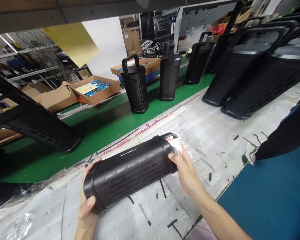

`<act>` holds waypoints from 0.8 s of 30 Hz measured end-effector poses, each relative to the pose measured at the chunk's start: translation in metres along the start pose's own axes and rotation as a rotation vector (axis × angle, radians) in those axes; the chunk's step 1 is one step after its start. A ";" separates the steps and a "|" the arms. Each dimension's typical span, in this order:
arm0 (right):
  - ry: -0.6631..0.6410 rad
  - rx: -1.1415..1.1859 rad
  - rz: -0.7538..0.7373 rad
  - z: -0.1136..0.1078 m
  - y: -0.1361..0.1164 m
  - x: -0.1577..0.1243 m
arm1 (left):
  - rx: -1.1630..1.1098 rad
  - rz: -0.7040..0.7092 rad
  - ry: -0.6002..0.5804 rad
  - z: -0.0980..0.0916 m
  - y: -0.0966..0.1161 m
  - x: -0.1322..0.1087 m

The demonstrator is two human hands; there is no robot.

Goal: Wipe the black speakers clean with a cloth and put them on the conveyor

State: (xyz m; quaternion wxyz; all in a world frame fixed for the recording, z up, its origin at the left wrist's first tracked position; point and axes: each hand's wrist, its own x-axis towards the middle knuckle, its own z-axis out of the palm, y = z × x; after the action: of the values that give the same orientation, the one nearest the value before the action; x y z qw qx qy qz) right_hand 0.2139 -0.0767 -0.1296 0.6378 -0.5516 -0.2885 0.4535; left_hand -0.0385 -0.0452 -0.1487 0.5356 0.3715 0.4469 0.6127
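Note:
A black portable speaker point(133, 170) lies on its side above the worktable, its row of grey buttons and its lettering facing up. My left hand point(87, 203) wraps round the base end, thumb on the near side and fingers over the far edge. At the handle end, my right hand point(183, 165) grips the speaker with its thumb on the rim. A white cloth or tissue point(176, 145) is pinched between that hand and the speaker's end. Part of the carry handle point(170, 135) shows behind it.
Several similar speakers stand on the green conveyor point(107, 123) beyond the table and in a group point(242, 73) at right. Scraps of black tape point(174, 226) litter the covered worktable point(200, 133). An open carton point(97, 90) holds blue parts. A dark sleeve point(282, 133) shows at right.

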 end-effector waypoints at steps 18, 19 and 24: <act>-0.032 -0.004 0.000 -0.001 -0.003 0.003 | -0.007 0.010 -0.025 0.004 0.002 -0.003; -0.036 -0.006 0.006 -0.001 -0.003 0.003 | -0.003 0.006 -0.027 0.004 0.002 -0.003; -0.026 -0.014 -0.002 -0.001 -0.003 0.003 | 0.008 0.007 -0.034 0.002 0.001 -0.002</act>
State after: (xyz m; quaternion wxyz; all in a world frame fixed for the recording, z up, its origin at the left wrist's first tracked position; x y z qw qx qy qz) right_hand 0.2172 -0.0747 -0.1274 0.6306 -0.5496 -0.3004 0.4583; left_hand -0.0363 -0.0473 -0.1466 0.5395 0.3859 0.4388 0.6062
